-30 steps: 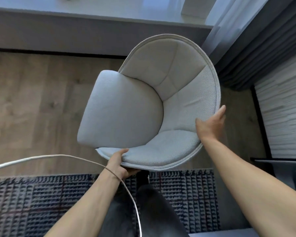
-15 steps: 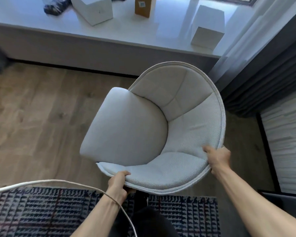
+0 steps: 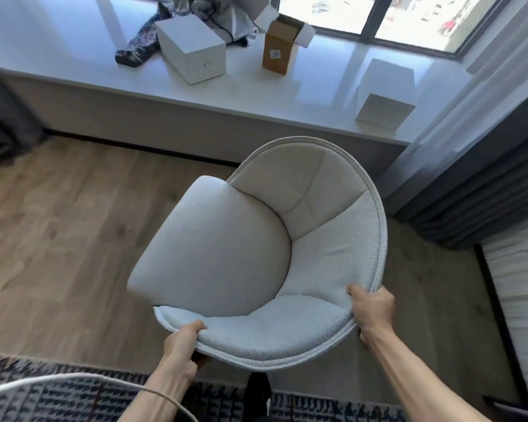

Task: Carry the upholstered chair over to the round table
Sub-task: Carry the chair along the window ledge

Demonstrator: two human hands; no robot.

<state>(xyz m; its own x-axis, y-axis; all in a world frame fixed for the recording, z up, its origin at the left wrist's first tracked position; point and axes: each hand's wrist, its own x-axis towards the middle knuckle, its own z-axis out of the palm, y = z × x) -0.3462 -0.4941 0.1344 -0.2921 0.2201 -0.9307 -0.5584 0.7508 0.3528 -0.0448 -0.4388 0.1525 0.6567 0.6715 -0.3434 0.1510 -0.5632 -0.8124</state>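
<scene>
**Chair gripped by both hands at shell rim; round table not in view**

Upholstered chair (image 3: 256, 254) sits in front of the person over the wood floor (image 3: 58, 223), near the far edge of the patterned rug (image 3: 43, 397). Its back curves toward the window ledge (image 3: 256, 95). Cannot tell whether the legs are off the floor; the base is hidden under the seat.

Left hand (image 3: 182, 339) is clamped on the near-left rim, thumb on top of the fabric, fingers curled under. Right hand (image 3: 372, 309) is clamped on the right rim where the back meets the seat, thumb inside the shell, fingers wrapped behind.

Risks, as judgement:
- Both holds are on the padded edge only, toward the near and right side. The seat's far-left corner is unsupported, so the chair could tip or swing that way and twist out of the thumbs.
- Woven fabric over padding may give or slip under a pinch grip.
- White cable (image 3: 73, 379) lies across the left forearm and over the rug; it could snag the arm or a chair leg when turning.
- Rug edge is a trip point for feet or legs.
- Ledge front and dark curtain (image 3: 485, 193) are close beside the chair back; a wide turn could knock them.
- White box (image 3: 192, 47), brown carton (image 3: 279, 50) and second white box (image 3: 384, 99) stand on the ledge, well apart from the chair; low risk.
</scene>
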